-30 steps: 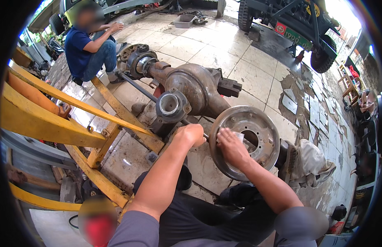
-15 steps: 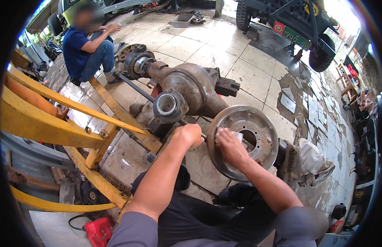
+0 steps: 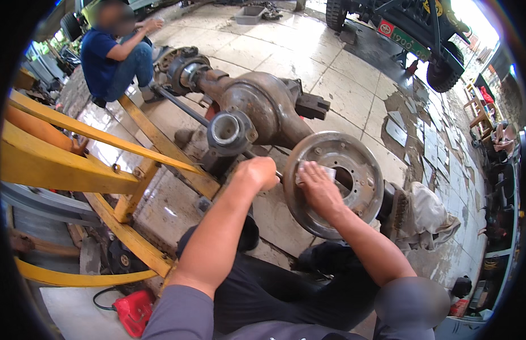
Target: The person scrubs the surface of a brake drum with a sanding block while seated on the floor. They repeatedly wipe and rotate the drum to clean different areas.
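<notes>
My left hand (image 3: 257,173) is closed in a fist around a thin metal rod (image 3: 279,175) that runs along the axle. Beside it, my right hand (image 3: 321,190) lies with fingers together on the face of a round, brownish brake drum (image 3: 362,161), pressing a small pale sheet (image 3: 331,171) against it; whether this is paper or cloth I cannot tell. The drum has a central hole and bolt holes. It sits at the near end of a rusty axle housing (image 3: 254,105). A hub-like metal piece with a round opening (image 3: 225,129) stands left of the housing.
A yellow steel frame (image 3: 65,164) fills the left side. A person (image 3: 113,59) squats at the far left. A greyish cloth (image 3: 424,209) hangs beyond the drum. Broken tiles (image 3: 396,133) lie on the right, below a parked vehicle (image 3: 399,34). A red object (image 3: 133,311) rests lower left.
My right hand has shifted slightly up on the drum's face, with its fingers lying flatter. My left hand stays on the rod. The whole view has shifted a little.
</notes>
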`<action>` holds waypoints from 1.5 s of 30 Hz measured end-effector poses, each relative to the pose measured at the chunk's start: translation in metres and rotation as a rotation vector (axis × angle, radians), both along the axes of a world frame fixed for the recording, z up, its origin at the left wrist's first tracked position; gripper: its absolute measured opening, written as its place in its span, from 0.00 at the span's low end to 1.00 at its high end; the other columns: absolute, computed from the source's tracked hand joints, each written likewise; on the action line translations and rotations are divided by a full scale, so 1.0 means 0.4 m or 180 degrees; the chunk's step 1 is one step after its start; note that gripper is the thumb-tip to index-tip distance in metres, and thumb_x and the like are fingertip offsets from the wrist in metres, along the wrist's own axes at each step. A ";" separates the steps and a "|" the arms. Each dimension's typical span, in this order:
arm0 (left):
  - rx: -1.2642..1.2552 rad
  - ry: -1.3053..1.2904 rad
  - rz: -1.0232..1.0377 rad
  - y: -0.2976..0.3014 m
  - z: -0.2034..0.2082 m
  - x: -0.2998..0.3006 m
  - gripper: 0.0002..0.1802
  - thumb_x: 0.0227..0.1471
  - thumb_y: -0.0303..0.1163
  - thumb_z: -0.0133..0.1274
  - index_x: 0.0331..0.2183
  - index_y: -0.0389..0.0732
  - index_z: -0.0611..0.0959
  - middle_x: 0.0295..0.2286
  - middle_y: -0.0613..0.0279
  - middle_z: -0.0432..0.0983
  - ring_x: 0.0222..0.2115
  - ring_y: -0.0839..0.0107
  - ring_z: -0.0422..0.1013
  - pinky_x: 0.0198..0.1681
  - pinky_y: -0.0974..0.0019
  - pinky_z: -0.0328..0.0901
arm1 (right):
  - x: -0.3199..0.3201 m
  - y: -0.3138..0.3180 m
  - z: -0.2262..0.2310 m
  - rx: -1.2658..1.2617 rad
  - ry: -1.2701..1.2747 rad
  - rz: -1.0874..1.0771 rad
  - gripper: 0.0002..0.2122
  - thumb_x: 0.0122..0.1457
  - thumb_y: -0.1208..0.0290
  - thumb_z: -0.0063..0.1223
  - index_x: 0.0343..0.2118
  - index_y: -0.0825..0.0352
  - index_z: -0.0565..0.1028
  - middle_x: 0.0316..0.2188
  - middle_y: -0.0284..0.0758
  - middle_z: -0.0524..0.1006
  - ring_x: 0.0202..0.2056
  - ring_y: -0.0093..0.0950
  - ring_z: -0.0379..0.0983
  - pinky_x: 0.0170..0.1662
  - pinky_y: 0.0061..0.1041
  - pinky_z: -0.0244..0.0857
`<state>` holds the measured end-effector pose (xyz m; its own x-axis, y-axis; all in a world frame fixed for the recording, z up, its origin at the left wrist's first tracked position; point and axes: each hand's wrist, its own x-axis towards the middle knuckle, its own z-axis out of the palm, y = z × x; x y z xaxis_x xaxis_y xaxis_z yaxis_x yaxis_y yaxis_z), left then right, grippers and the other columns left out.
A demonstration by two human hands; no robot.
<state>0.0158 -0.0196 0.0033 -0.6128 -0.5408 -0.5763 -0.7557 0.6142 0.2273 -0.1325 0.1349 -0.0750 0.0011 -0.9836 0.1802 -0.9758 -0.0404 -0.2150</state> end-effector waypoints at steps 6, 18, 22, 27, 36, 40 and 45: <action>0.0085 0.0088 0.0048 0.007 -0.005 0.000 0.23 0.54 0.47 0.57 0.40 0.34 0.83 0.41 0.44 0.78 0.46 0.50 0.74 0.49 0.54 0.68 | -0.029 0.007 -0.009 -0.0006 -0.0021 -0.0053 0.20 0.64 0.65 0.47 0.55 0.70 0.69 0.60 0.45 0.66 0.64 0.41 0.58 0.66 0.43 0.52; 0.0151 -0.0153 0.0105 0.006 0.020 -0.002 0.24 0.56 0.46 0.55 0.43 0.35 0.82 0.45 0.46 0.77 0.48 0.52 0.72 0.51 0.54 0.68 | -0.034 -0.005 -0.017 0.0085 0.0069 0.0036 0.19 0.62 0.68 0.49 0.55 0.69 0.69 0.61 0.44 0.65 0.65 0.39 0.57 0.66 0.39 0.50; 0.0149 -0.0130 0.0072 0.006 0.016 0.001 0.24 0.56 0.46 0.55 0.44 0.35 0.82 0.45 0.46 0.77 0.48 0.52 0.72 0.52 0.54 0.67 | 0.013 0.003 -0.019 0.0100 0.0115 0.0001 0.19 0.62 0.70 0.48 0.55 0.70 0.69 0.61 0.45 0.65 0.64 0.41 0.58 0.67 0.40 0.50; 0.0218 -0.0110 0.0148 0.011 0.033 -0.003 0.23 0.56 0.44 0.55 0.43 0.34 0.82 0.45 0.45 0.77 0.48 0.51 0.72 0.51 0.54 0.67 | -0.029 0.004 -0.015 -0.0021 -0.0035 -0.0002 0.19 0.62 0.69 0.48 0.55 0.71 0.69 0.60 0.46 0.65 0.64 0.43 0.58 0.66 0.41 0.51; 0.0127 0.0011 0.0022 0.004 -0.006 0.000 0.22 0.56 0.43 0.55 0.39 0.32 0.83 0.40 0.41 0.78 0.45 0.49 0.74 0.49 0.54 0.68 | -0.009 0.003 -0.011 -0.0009 -0.0143 0.0052 0.20 0.61 0.71 0.51 0.56 0.69 0.68 0.61 0.45 0.65 0.64 0.42 0.57 0.66 0.41 0.51; 0.0121 0.0081 -0.0029 -0.001 -0.011 0.001 0.22 0.56 0.43 0.55 0.37 0.30 0.83 0.38 0.39 0.78 0.43 0.48 0.74 0.48 0.54 0.68 | -0.021 0.008 0.000 -0.0014 -0.0144 0.0245 0.20 0.61 0.71 0.51 0.56 0.68 0.69 0.60 0.44 0.66 0.64 0.42 0.57 0.66 0.40 0.51; 0.0088 0.0073 -0.0016 0.003 -0.009 0.001 0.22 0.56 0.43 0.55 0.37 0.29 0.83 0.37 0.39 0.78 0.42 0.48 0.75 0.47 0.54 0.68 | -0.018 0.012 0.005 0.0024 -0.0021 0.0255 0.20 0.61 0.69 0.50 0.56 0.68 0.69 0.60 0.42 0.66 0.64 0.40 0.58 0.66 0.40 0.51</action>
